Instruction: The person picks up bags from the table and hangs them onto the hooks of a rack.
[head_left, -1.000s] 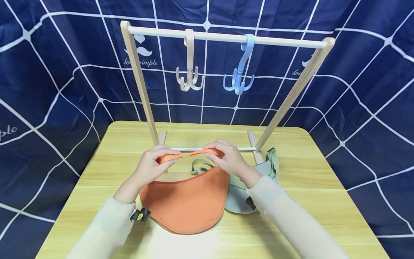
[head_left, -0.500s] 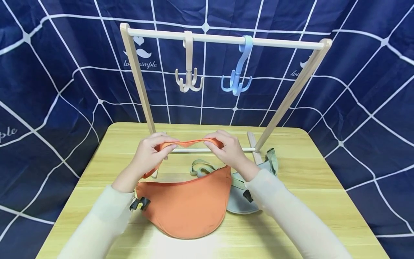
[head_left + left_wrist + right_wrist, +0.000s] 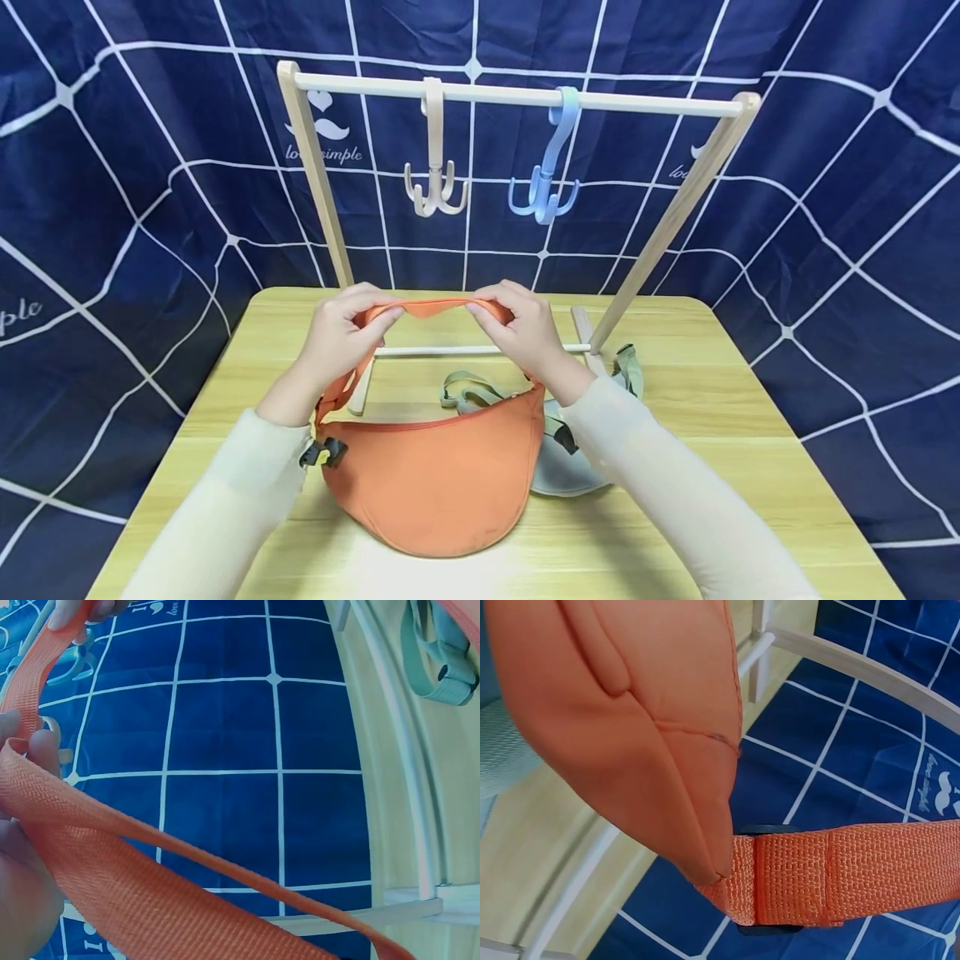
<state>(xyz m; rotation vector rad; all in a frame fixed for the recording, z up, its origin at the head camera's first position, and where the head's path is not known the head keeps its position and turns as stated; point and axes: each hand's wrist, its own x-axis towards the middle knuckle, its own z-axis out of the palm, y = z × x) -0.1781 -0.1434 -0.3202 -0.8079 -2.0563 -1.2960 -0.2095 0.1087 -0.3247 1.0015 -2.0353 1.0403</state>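
Note:
My left hand (image 3: 347,329) and right hand (image 3: 525,325) each pinch the orange webbing strap (image 3: 435,307) between thumb and fingers, with a short span stretched between them. Below the strap hangs an orange waist bag (image 3: 435,479), its curved bottom close over the table. A black buckle (image 3: 324,452) dangles by my left sleeve. In the left wrist view the left hand (image 3: 26,885) shows at the edge, the strap (image 3: 150,892) running down from it. The right wrist view has the bag's corner (image 3: 697,847) and a black slider (image 3: 769,829) on the strap; the right hand is out of that frame.
A wooden rack (image 3: 326,183) stands at the table's back. From its top bar hang a beige four-prong hook (image 3: 435,179) and a blue one (image 3: 547,183). A grey-green bag (image 3: 566,471) with green straps lies behind the orange bag, partly under my right forearm.
Both hands have risen and moved away from me with the strap. The orange bag has lifted and tilted more upright beneath them, and more of the strap shows at its left.

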